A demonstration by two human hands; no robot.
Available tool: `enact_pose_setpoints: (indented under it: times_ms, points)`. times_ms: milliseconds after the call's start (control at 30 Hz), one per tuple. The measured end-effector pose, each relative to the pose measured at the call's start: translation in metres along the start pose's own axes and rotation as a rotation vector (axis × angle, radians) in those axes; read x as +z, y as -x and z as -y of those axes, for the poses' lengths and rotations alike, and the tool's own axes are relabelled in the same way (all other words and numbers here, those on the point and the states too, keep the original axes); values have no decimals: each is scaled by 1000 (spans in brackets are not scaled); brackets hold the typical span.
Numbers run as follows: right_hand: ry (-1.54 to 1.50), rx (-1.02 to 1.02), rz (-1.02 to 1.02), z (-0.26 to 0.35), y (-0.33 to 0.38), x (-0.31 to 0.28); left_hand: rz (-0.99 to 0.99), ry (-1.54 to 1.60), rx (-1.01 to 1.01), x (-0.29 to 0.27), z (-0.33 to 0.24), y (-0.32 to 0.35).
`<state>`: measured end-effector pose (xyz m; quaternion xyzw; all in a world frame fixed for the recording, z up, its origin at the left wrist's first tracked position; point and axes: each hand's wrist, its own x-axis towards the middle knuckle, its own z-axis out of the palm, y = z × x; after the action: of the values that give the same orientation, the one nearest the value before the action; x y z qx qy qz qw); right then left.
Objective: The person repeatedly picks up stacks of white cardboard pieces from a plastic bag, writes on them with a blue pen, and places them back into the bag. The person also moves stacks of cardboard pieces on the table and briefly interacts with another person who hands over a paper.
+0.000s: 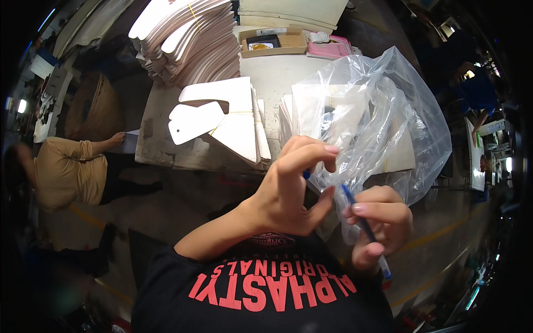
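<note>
My left hand (291,186) is raised in front of my chest, thumb and forefinger apart, the other fingers partly hidden. A small blue piece, perhaps a pen cap (306,174), shows in the curl of its fingers. Close by on the right, my right hand (383,219) grips a pen (363,225) with a blue tip and a blue rear end. The pen's tip points up toward my left thumb without touching it. Behind both hands, a clear plastic bag (411,127) drapes over a stack of white card pieces (333,108) and hangs past the table's front edge.
On the table (266,69) stands a banded bundle of white cut-out cards (241,127), a loose card (194,122) on it. Behind are a tall card stack (194,44), a cardboard tray (272,50) and a pink item (330,49). A person (72,172) is at the left.
</note>
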<state>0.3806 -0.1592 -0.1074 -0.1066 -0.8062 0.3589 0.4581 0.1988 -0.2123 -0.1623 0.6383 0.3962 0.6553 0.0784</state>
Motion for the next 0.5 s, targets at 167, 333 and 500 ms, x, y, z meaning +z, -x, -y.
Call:
enact_pose_setpoints:
  times_ms: [167,333,500]
  points:
    - [-3,-81,164,1,-13,22,-2,-32,-16,-21,-10,9]
    - [9,-25,201,3,-16,35,-55,-111,-40,-33,-15,14]
    - [-33,55,58,10,-11,40,-114,-603,30,-84,-20,-21]
